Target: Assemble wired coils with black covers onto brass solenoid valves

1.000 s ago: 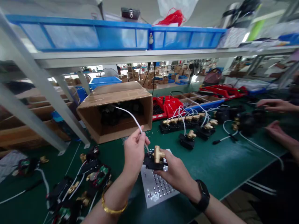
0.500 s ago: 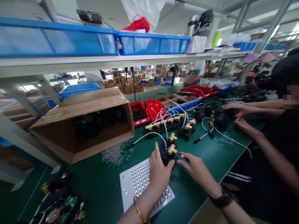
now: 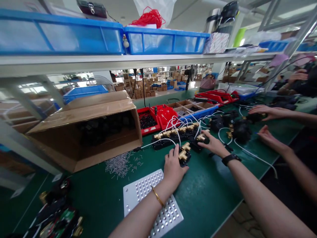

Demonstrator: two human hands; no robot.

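Since half a second ago both hands have travelled away from the body: the black valve block with brass T-fitting [image 3: 183,155] now sits on the green bench mat [image 3: 213,185] just short of the row of matching black-and-brass valves [image 3: 177,132], no longer lifted. The left hand [image 3: 173,167] rests against that block, fingers curled loosely round its near side, more steadying than gripping. The right hand [image 3: 215,145] has reached further, closing thumb and fingers on the next black valve with brass fitting [image 3: 201,138] at the row's right end. So one unit looks set down and another picked. Left of the row lies the open cardboard carton [image 3: 84,132]; nearer, the perforated metal plate [image 3: 151,201].
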